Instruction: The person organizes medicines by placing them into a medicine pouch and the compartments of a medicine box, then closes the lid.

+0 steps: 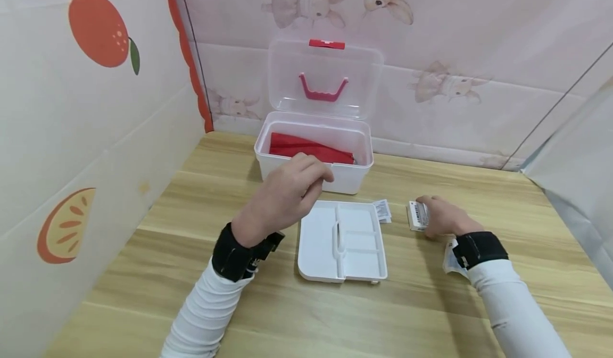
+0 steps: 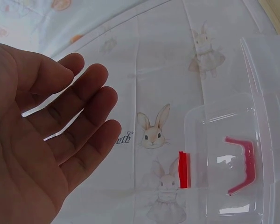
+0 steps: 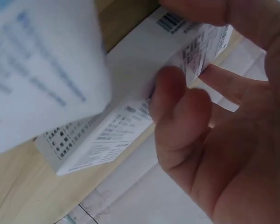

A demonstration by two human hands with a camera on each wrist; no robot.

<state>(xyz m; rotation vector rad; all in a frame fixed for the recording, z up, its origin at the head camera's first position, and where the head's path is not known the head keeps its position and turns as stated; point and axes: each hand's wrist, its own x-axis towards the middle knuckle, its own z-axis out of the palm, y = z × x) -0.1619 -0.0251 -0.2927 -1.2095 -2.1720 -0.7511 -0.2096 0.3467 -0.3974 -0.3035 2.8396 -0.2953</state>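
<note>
My right hand (image 1: 442, 217) has its fingers and thumb about a small white carton (image 1: 417, 216) with printed text and a barcode, on the tabletop at right. In the right wrist view, curled fingertips (image 3: 170, 93) touch one printed side of the carton (image 3: 102, 126), and the thumb lies over its barcode face. My left hand (image 1: 294, 190) hovers in front of a clear plastic box (image 1: 345, 180), fingers loosely bent and holding nothing. Below and right of it lies a white divided tray (image 1: 317, 241) with a central handle.
The box's lid (image 1: 287, 76), with a pink handle and red latch, stands open against the wall cloth. Inside the box lies a red fabric item (image 1: 306, 148). A small printed packet (image 1: 382, 210) touches the tray's right corner. Another white-and-blue packet (image 1: 452, 259) lies under my right wrist.
</note>
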